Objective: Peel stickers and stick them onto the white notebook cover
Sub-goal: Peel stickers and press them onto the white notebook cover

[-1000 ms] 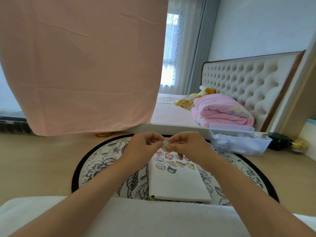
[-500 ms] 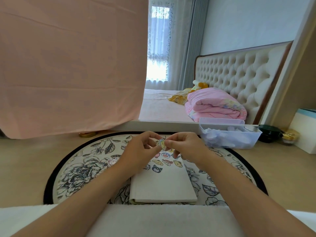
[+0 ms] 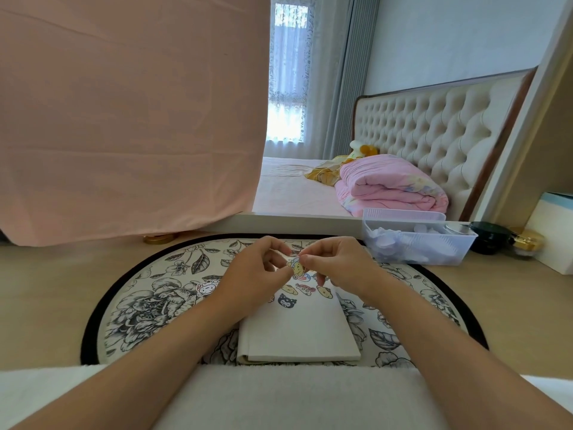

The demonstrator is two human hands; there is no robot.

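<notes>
1. Sticker (image 3: 296, 265): held up in the air betw. both hands, above the far end of the notebook (image 3: 297, 333), not touching it.
2. L hand (image 3: 257, 274): fingers (image 3: 280, 248) curled, thumb + index pinch the sticker's left edge. R hand (image 3: 338, 265): fingers (image 3: 307, 259) pinch its right edge. Can't tell if the backing is off; too small to see.
3. Handling (judgement): sticker prob. v. light, thin and floppy. The glue side would grab skin or fold onto itself. Best taken by the very edge or a corner w/ fingertips, glue face kept off the pads. Peel slowly so it doesn't tear or curl.
4. Notebook: closed, lies flat on the mat (image 3: 148, 305), near edge close to the person. Looks light but stiff enough to press on. Prob. needs no grip, maybe one steadying hand while the sticker is rubbed down.
5. Counts:
   - hands 2
   - notebook 1
   - sticker in hand 1
   - cover stickers (image 3: 286, 301): approx. 5 visible at the far end, more may hide behind the hands
   - mat sticker (image 3: 206, 287): 1, looks loose, left of the notebook
   - box (image 3: 415, 252): 1, on the counter (image 3: 46, 290), far right, well apart from the notebook
</notes>
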